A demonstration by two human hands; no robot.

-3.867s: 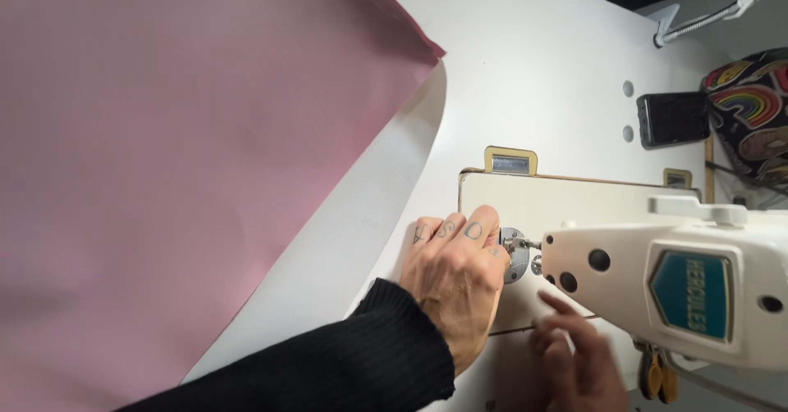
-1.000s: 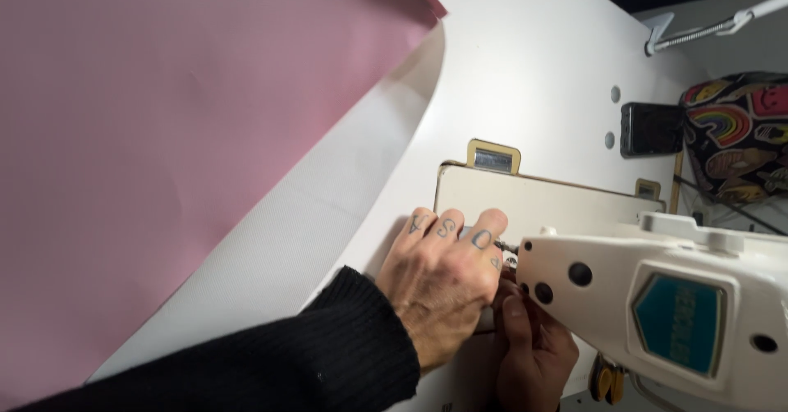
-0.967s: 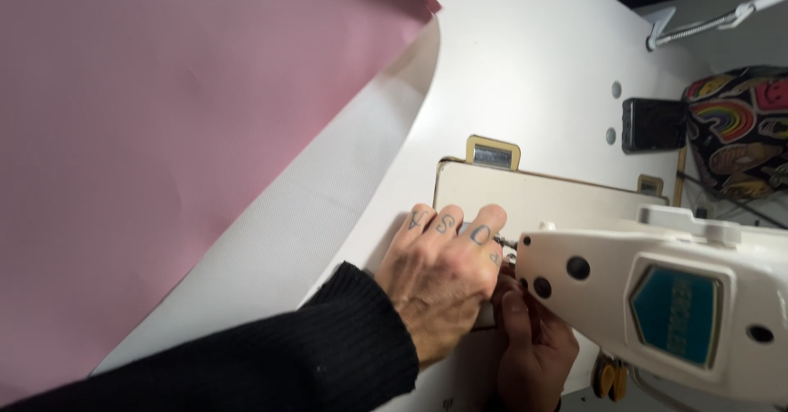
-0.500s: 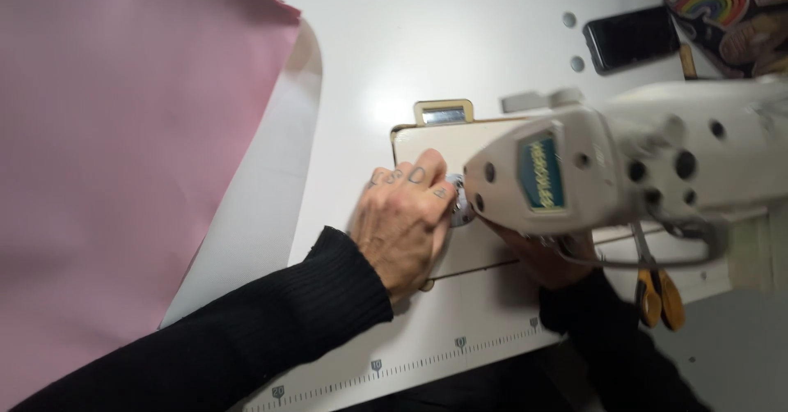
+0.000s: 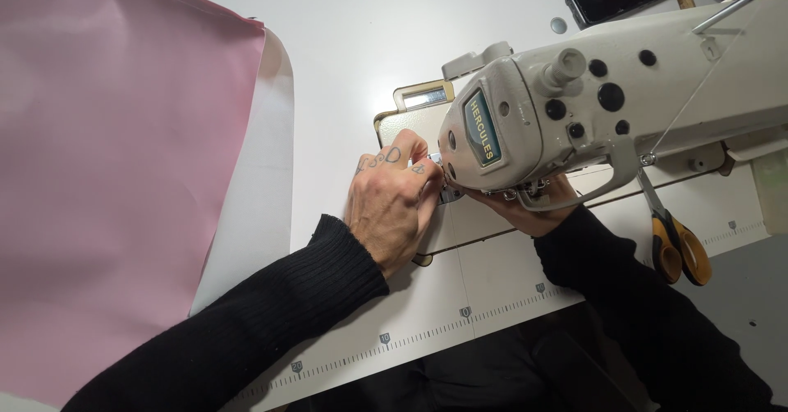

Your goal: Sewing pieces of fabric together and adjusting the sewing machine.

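White bench (image 5: 353, 43), pink fabric (image 5: 107, 174) at left; left hand (image 5: 394, 203) fingers curled at sewing machine (image 5: 574, 108) needle area, right hand (image 5: 525, 211) mostly hidden underneath, grip unclear.

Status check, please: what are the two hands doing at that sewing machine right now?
Left hand at the needle area, fingers bent. Right hand under the sewing machine head, mostly hidden. Pink sheet lies apart, left. Scissors lie right.

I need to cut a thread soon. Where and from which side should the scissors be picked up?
Take the scissors by the orange handle loops, coming from the table's near edge on the right. The loops lie bare toward the person, while the blades point up under the sewing machine, so a grip there looks blocked.
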